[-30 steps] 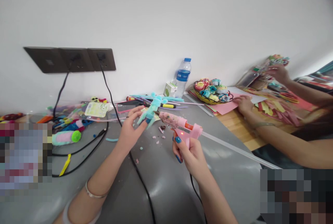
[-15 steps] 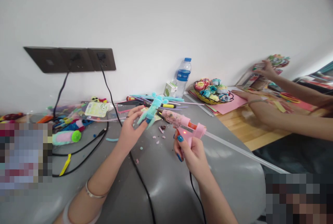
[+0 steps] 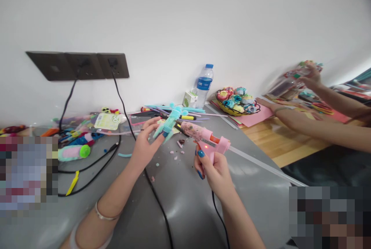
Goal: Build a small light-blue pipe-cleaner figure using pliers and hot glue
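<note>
Here, at centre frame above the grey table, the left hand pinches a turquoise pipe-cleaner figure low on its body — light, soft, likely easily bent — while the right hand wraps the pink glue gun, its nozzle at the figure.

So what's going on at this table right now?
The left hand holds a small turquoise pipe-cleaner figure above the grey table. The right hand grips a pink glue gun whose red light is lit, its nozzle pointed at the figure. Loose craft bits lie under them. At the far right another person's hand rests on pink paper beside a basket of paper flowers.
</note>
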Action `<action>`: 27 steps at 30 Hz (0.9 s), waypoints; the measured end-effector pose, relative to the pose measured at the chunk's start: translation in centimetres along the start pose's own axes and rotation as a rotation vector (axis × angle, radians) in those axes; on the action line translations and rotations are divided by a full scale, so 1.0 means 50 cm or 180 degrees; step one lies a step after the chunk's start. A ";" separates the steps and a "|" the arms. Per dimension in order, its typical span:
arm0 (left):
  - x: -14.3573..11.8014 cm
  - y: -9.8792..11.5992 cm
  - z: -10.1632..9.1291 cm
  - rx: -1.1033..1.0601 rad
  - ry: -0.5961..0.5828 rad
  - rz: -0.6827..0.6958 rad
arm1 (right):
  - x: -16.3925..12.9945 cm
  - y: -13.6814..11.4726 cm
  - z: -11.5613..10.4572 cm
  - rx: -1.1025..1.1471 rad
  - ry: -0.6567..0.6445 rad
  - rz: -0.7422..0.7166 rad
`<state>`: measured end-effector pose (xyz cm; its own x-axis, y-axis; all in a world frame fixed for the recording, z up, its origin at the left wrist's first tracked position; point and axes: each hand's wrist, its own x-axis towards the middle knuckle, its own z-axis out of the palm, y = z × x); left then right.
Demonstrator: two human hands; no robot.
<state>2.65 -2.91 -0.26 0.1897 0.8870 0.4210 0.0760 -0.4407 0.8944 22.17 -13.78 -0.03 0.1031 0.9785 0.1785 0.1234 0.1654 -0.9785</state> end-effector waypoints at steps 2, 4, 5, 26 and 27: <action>0.000 0.001 -0.001 -0.0008 0.0004 -0.0007 | 0.000 -0.003 0.001 -0.0014 0.0018 0.0015; 0.000 0.000 -0.002 -0.0031 0.0004 -0.0015 | 0.000 -0.010 0.004 -0.0094 0.0071 0.0054; 0.000 0.000 -0.002 -0.0048 0.0001 -0.0028 | 0.000 -0.014 0.005 -0.0161 0.0107 0.0071; 0.008 0.004 0.001 -0.1077 0.0468 -0.0827 | 0.027 0.012 -0.157 0.0295 0.0542 0.0914; 0.009 0.005 0.002 -0.1165 0.0484 -0.0868 | 0.032 0.020 -0.169 0.0275 0.0520 0.1051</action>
<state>2.84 -2.63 0.12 0.0633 0.9856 0.1565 -0.2517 -0.1360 0.9582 30.81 -13.08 0.15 0.2804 0.9495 -0.1406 -0.0257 -0.1390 -0.9900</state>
